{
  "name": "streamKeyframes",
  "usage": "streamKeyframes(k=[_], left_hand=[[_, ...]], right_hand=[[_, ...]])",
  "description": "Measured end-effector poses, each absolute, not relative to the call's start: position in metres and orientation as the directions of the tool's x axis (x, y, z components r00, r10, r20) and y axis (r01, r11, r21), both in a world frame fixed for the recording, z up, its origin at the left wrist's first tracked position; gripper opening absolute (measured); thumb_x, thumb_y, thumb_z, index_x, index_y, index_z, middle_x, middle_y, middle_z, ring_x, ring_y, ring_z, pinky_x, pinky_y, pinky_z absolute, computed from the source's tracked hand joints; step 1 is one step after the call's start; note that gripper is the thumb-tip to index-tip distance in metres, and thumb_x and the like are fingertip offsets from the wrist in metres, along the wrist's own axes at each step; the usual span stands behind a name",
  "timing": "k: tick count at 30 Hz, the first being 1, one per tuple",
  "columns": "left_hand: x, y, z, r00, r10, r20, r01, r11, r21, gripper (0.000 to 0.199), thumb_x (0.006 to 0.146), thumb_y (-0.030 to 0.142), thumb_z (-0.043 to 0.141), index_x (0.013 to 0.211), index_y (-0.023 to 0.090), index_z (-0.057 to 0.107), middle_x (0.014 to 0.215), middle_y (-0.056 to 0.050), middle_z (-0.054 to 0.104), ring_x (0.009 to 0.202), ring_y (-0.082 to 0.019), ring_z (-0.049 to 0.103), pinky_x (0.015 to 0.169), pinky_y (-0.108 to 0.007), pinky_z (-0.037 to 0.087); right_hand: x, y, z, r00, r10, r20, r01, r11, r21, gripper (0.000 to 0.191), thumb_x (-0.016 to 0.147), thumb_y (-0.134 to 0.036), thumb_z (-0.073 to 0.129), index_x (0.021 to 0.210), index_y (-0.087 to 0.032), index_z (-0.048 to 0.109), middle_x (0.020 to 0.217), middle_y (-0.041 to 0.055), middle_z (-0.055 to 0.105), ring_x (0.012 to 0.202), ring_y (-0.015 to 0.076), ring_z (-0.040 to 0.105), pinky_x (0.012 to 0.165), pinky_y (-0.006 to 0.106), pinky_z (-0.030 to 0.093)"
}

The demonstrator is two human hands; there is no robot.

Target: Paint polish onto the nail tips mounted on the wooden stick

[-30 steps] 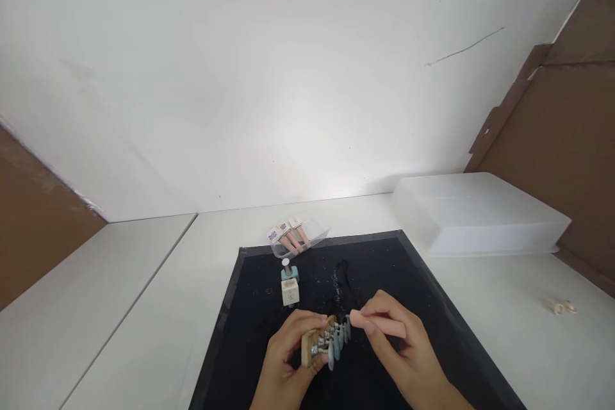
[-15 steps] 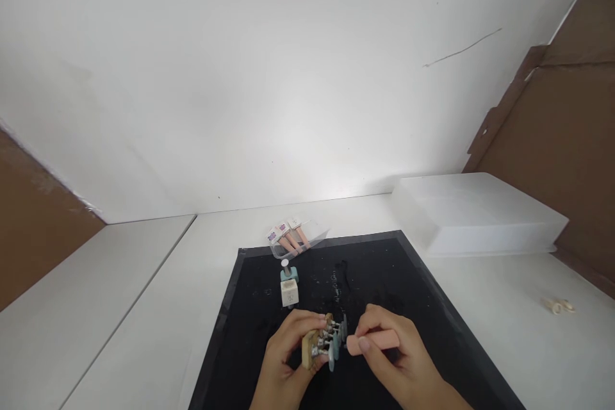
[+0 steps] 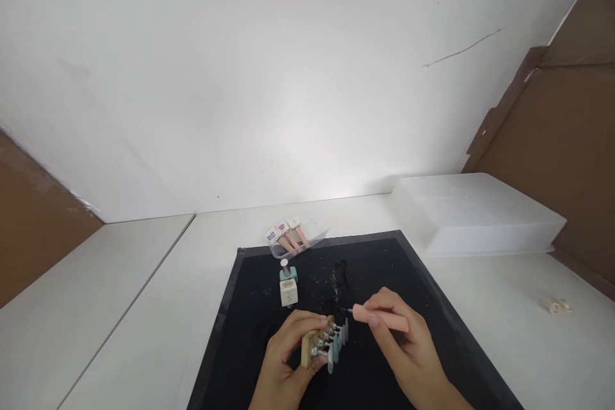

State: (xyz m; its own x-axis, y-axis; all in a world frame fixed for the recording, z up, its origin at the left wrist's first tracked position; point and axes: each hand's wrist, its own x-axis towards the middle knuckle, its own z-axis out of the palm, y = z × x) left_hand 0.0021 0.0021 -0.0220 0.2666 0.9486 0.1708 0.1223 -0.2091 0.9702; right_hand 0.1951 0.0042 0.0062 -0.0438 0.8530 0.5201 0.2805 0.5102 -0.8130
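My left hand (image 3: 289, 353), at the lower middle, has its fingers wrapped round a small tan nail tip stand (image 3: 307, 351). Several grey-blue nail tips (image 3: 331, 356) stick out from it on short metal posts, facing right. To the right, my right hand (image 3: 402, 339) grips a pink-handled tool (image 3: 382, 318) with a thin metal tip, possibly a fine nail art brush. Its tip points left, just beyond the far end of the row. Whether it touches anything I cannot tell.
A black mat (image 3: 372, 262) lies under my hands. A teal item with a silver post (image 3: 288, 272) and a white cube (image 3: 289, 293) stand on it. Behind is a clear tray (image 3: 314, 230) of pink-handled tools (image 3: 291, 240). At right are a white bin (image 3: 480, 214) and small cream rings (image 3: 555, 305).
My right hand has lifted the pink-handled tool away from the nail tips, up and slightly right, and its thin tip now shows. My left hand and the stand have hardly moved.
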Motion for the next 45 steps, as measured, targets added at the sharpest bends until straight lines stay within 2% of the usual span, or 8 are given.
streamKeyframes(k=[5,9,14,22,30,38,42,45], left_hand=[[0.004,0.004,-0.026,0.218,0.962,-0.163,-0.115,0.191,0.975,0.041,0.067,0.043,0.068,0.101,0.020,0.062,0.094,-0.007,0.065,0.071,-0.015,0.057,0.065,-0.028,0.045],[0.007,0.008,-0.021,0.305,0.887,-0.346,-0.277,0.431,0.859,0.060,0.057,0.051,0.073,0.103,0.015,0.062,0.080,-0.006,0.067,0.060,-0.012,0.055,0.055,-0.025,0.042],[0.010,0.005,-0.005,0.403,0.767,-0.499,-0.345,0.633,0.693,0.038,0.064,0.045,0.071,0.087,0.014,0.066,0.073,-0.003,0.065,0.065,-0.011,0.059,0.061,-0.023,0.043],[0.013,0.000,-0.009,0.414,0.725,-0.551,-0.388,0.688,0.613,0.030,0.067,0.039,0.071,0.074,0.011,0.065,0.063,-0.003,0.065,0.058,-0.009,0.058,0.054,-0.019,0.040],[0.012,0.001,-0.013,0.425,0.721,-0.547,-0.411,0.692,0.594,0.031,0.067,0.038,0.071,0.080,0.010,0.069,0.063,-0.002,0.065,0.060,-0.010,0.060,0.056,-0.019,0.042],[0.008,0.005,-0.016,0.454,0.706,-0.544,-0.410,0.708,0.576,0.036,0.072,0.036,0.067,0.093,0.007,0.068,0.070,-0.006,0.067,0.062,-0.009,0.061,0.058,-0.018,0.045],[0.007,0.006,-0.015,0.467,0.697,-0.544,-0.406,0.716,0.568,0.036,0.075,0.035,0.065,0.097,0.007,0.067,0.065,-0.004,0.066,0.054,-0.007,0.058,0.051,-0.017,0.043],[0.006,0.005,-0.016,0.472,0.698,-0.539,-0.415,0.715,0.562,0.033,0.076,0.034,0.064,0.096,0.009,0.068,0.068,-0.005,0.067,0.058,-0.008,0.060,0.054,-0.017,0.044]], right_hand=[[0.197,0.004,0.005,-0.011,0.864,0.503,0.190,0.496,-0.847,0.011,0.091,-0.024,0.047,0.096,-0.024,0.058,0.077,0.0012,0.055,0.065,0.0159,0.057,0.057,0.025,0.046],[0.200,0.001,0.006,-0.124,0.861,0.494,0.094,0.506,-0.858,0.016,0.092,-0.027,0.046,0.098,-0.024,0.061,0.078,0.0019,0.056,0.050,0.0117,0.050,0.047,0.024,0.042],[0.202,0.001,0.015,-0.225,0.849,0.477,0.056,0.500,-0.864,0.016,0.090,-0.028,0.049,0.094,-0.021,0.062,0.076,0.0046,0.057,0.054,0.0146,0.052,0.047,0.026,0.043],[0.202,0.005,0.021,-0.331,0.742,0.583,0.060,0.633,-0.772,0.016,0.089,-0.026,0.048,0.095,-0.021,0.062,0.072,0.0058,0.058,0.062,0.0189,0.056,0.053,0.030,0.046],[0.205,0.003,0.015,-0.429,0.729,0.534,0.037,0.605,-0.796,0.017,0.082,-0.015,0.052,0.094,-0.020,0.062,0.076,0.0052,0.058,0.063,0.0175,0.055,0.055,0.028,0.045],[0.200,0.005,0.021,-0.300,0.723,0.623,0.138,0.678,-0.722,0.015,0.086,-0.022,0.048,0.077,-0.021,0.059,0.058,0.0015,0.053,0.051,0.0160,0.051,0.045,0.026,0.042],[0.200,0.004,0.026,-0.238,0.700,0.673,0.183,0.713,-0.676,0.017,0.088,-0.025,0.045,0.075,-0.022,0.055,0.052,0.0001,0.050,0.046,0.0161,0.047,0.041,0.026,0.037],[0.200,0.003,0.026,-0.196,0.699,0.688,0.171,0.715,-0.678,0.019,0.091,-0.029,0.044,0.077,-0.022,0.055,0.052,-0.0001,0.049,0.046,0.0158,0.046,0.042,0.026,0.037]])
